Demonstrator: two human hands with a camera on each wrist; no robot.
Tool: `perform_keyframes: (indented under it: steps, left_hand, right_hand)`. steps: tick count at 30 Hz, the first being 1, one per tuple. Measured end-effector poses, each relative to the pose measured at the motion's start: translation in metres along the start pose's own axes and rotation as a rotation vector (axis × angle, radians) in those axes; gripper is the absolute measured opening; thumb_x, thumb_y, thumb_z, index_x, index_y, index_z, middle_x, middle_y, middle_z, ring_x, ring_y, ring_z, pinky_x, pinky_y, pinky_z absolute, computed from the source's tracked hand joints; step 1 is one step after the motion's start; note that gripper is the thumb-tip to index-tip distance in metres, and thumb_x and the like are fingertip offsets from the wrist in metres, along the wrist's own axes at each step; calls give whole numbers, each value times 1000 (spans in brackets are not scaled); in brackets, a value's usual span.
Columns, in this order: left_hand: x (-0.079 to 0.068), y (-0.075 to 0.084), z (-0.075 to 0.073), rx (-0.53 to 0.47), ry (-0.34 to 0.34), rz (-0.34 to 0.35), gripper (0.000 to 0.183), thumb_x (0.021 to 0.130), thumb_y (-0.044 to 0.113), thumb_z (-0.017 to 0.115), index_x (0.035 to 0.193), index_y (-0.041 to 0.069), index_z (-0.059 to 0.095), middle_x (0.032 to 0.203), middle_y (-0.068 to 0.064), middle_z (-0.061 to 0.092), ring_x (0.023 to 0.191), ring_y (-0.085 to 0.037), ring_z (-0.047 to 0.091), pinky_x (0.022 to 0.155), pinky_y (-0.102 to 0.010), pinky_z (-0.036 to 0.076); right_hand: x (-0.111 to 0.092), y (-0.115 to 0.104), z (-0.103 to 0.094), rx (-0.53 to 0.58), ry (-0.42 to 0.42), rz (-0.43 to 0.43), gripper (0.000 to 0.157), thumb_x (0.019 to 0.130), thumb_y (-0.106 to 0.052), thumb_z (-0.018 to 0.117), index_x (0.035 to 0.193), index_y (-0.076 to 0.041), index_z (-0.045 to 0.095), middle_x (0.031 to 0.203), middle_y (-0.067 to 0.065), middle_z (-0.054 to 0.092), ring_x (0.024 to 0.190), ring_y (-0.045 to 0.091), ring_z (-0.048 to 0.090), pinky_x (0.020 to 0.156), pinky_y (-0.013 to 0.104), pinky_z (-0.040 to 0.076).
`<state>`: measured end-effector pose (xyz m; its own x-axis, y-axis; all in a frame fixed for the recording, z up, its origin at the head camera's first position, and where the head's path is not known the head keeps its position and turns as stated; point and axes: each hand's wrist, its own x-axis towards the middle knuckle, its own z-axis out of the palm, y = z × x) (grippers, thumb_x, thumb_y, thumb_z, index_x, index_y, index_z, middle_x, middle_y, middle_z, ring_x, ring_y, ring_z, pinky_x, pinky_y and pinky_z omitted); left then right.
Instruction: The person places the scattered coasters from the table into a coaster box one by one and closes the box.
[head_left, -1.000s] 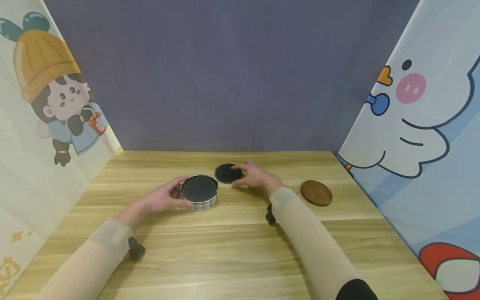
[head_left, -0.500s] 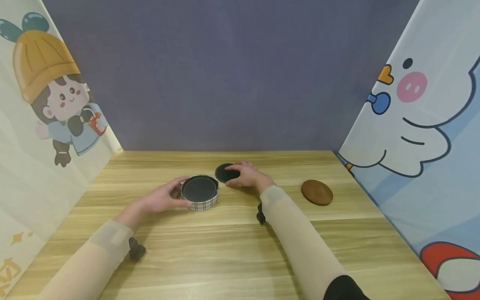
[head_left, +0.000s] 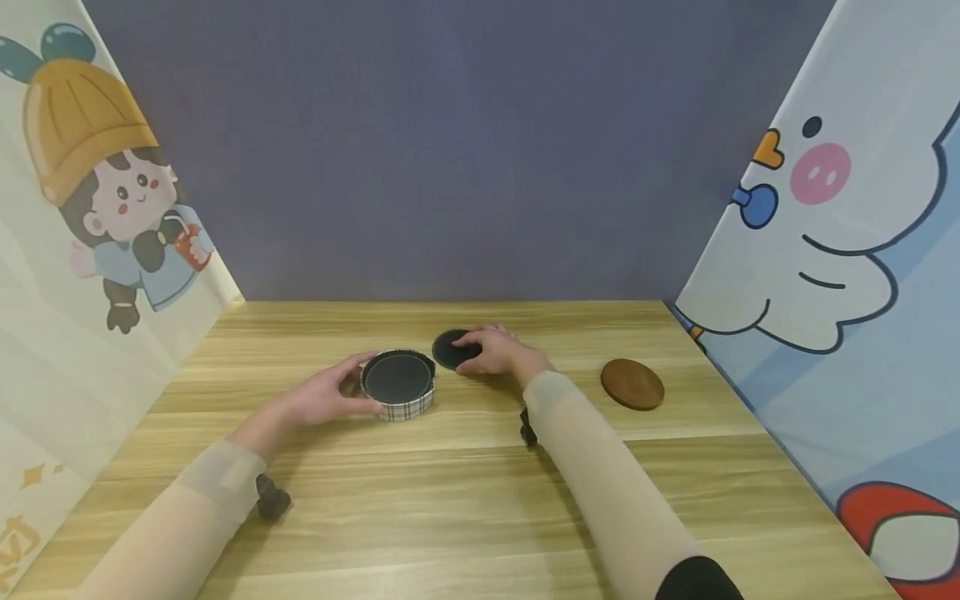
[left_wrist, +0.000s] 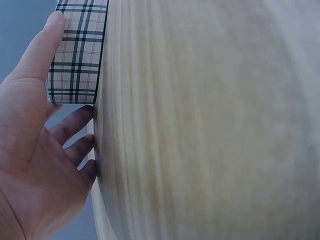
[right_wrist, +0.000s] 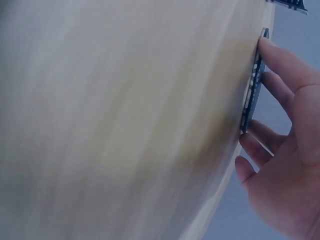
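In the head view, my left hand (head_left: 324, 395) holds the side of a round plaid coaster holder (head_left: 406, 409), whose top surface is black. The left wrist view shows the thumb along the plaid wall (left_wrist: 79, 65), while some lower fingers lie beside it near the tabletop. To the right and slightly farther back is a thin round black coaster (head_left: 448, 348). My right hand (head_left: 498, 352) spans the coaster's right part, thumb on the near edge and fingers on the far side. Seen edge-on, the coaster (right_wrist: 254, 85) sits between thumb and fingertips; whether it is lifted I cannot tell.
A round brown coaster-like disc (head_left: 633, 384) lies to the right on the wood-grain table (head_left: 420, 508). A plain grey-blue panel (head_left: 450, 150) rises behind the table. Cartoon-printed panels stand on the left (head_left: 45, 350) and right (head_left: 862, 400).
My right hand has come left over the black coaster and taken its edges; the coaster has shifted slightly toward me. The left hand and plaid holder stay where they were.
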<state>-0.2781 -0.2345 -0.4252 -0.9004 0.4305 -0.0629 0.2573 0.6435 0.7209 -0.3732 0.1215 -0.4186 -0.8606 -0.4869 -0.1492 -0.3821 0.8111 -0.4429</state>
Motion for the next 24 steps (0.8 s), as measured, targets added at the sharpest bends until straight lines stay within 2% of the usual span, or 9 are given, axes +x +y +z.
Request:
perform_keyframes:
  steps: [5,14,24]
  left_hand:
    - [-1,0,0,6,0,5,105,93,45,90,173,13,30,140,-19,66,137,-42,62,123,-69,43]
    - [-2,1,0,1,2,0,105,92,46,90,173,15,31,141,-19,66,137,-42,62,123,-69,43]
    - [-2,4,-1,-24,-10,7,105,92,42,90,173,14,30,142,-20,66,139,-44,61,123,-69,43]
  right_hand:
    - [-11,4,-3,-10,-27,1,59,100,-47,80,155,-37,63,178,15,35,167,44,23,136,65,21]
    - [-34,13,-5,-37,-63,-41,59,99,-46,81,155,-37,64,175,10,40,164,43,28,132,67,29]
    - [-62,21,-5,-51,-95,-90,59,99,-45,82,155,-36,64,179,11,34,163,45,27,131,69,29]
